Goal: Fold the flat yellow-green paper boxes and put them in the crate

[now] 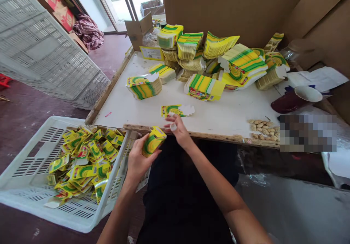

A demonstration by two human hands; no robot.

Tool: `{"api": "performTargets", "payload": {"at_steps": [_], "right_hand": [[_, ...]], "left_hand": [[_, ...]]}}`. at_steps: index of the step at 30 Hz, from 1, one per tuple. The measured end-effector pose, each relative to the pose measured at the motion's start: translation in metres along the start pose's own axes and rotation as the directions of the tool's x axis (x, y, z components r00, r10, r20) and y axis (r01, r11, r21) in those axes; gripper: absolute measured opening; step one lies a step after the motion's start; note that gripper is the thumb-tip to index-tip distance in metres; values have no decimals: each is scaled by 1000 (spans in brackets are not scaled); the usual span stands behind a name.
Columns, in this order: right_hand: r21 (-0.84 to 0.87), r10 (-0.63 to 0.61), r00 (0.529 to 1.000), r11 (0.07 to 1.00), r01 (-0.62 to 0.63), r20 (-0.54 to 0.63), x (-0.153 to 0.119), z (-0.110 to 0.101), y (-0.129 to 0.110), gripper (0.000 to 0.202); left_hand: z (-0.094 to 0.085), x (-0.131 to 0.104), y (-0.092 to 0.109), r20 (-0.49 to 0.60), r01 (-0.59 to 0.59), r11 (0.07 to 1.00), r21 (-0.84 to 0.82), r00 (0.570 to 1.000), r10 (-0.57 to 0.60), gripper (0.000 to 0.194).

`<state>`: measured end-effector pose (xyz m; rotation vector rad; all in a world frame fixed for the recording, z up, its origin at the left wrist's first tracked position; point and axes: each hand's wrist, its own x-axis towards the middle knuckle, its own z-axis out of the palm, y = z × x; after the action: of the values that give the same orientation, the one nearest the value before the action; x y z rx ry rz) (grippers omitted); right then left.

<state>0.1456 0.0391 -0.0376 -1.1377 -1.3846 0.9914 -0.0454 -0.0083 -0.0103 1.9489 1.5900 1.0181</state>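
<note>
My left grip (138,158) is closed around a small yellow box (153,142), near the desk's (232,116) front edge, its long axis slanting toward one o'clock. My right grip (179,130), partly open and empty, hovers by a flat carton (173,110) lying nine-to-three, white flaps toward three.

Bare strip of tabletop (222,116) left open betw. flat carton (172,110) & peanuts (264,128); bare patch also left L of flat carton, approx. to table's L edge. Back blocked by carton stacks (190,47), R side by mug (290,101) & papers (314,79). Basket (109,180) bounded by walls, accessible via open top; floor beyond obstructed by tilted crates (54,51).
</note>
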Motion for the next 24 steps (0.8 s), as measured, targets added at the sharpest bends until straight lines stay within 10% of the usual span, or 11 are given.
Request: {"api": "performTargets", "payload": {"at_steps": [7,11,14,24], "right_hand": [[-373,-15,982,926,-58,-190,51,-43,15,29],[-249,-99,992,962,114,74,23,-10,-3,46],[-66,-257,894,952,300,366,-8,12,-16,49],[-111,-245,850,937,331,466,-28,-21,-18,13]], "left_hand": [[-52,8,-34,-384,168,976,137,917,-104,60],[-34,2,-18,-194,44,995,87,981,-27,56],[-12,0,-3,-36,-17,999,29,999,18,54],[-7,7,17,188,-33,999,-26,981,38,74]]}}
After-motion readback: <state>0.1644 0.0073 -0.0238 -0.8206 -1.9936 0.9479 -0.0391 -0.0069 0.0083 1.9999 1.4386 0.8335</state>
